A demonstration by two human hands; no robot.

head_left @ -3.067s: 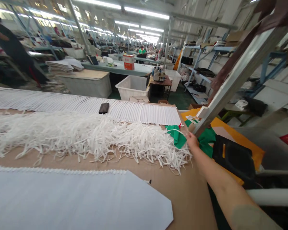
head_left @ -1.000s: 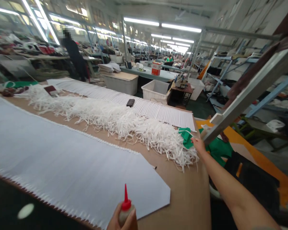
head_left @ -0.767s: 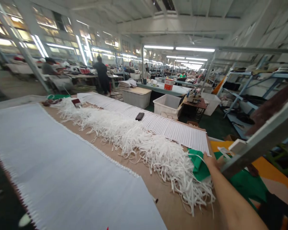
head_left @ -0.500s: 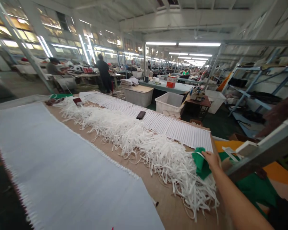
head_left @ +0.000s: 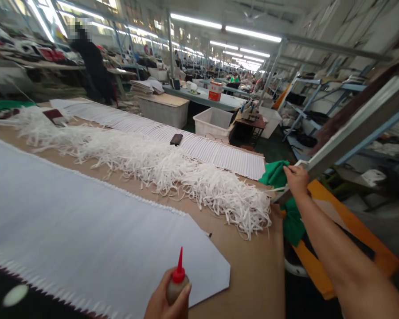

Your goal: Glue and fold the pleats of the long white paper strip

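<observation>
My right hand (head_left: 296, 178) is closed on a piece of green fabric (head_left: 274, 173), lifted just off the far right corner of the brown table (head_left: 252, 274). A thin white strip trails from under that hand. My left hand (head_left: 166, 300) at the bottom edge grips a small glue bottle with a red pointed nozzle (head_left: 177, 280), held upright over the near edge of a big white sheet (head_left: 86, 239). A long heap of white strips (head_left: 159, 170) runs across the middle of the table. Behind it lies a band of neatly laid white strips (head_left: 199, 148) with a dark phone (head_left: 176, 139) on it.
A slanted white metal bar (head_left: 352, 128) crosses right above my right hand. More green fabric (head_left: 292, 223) and orange fabric (head_left: 322, 270) hang beside the table's right edge. White bins (head_left: 213, 123), a sewing machine table (head_left: 249, 116) and a person in black (head_left: 91, 62) are further back.
My right hand has lifted the green fabric off the strip heap and drawn it right toward the metal bar. The view dropped, bringing my left hand with the glue bottle back into sight.
</observation>
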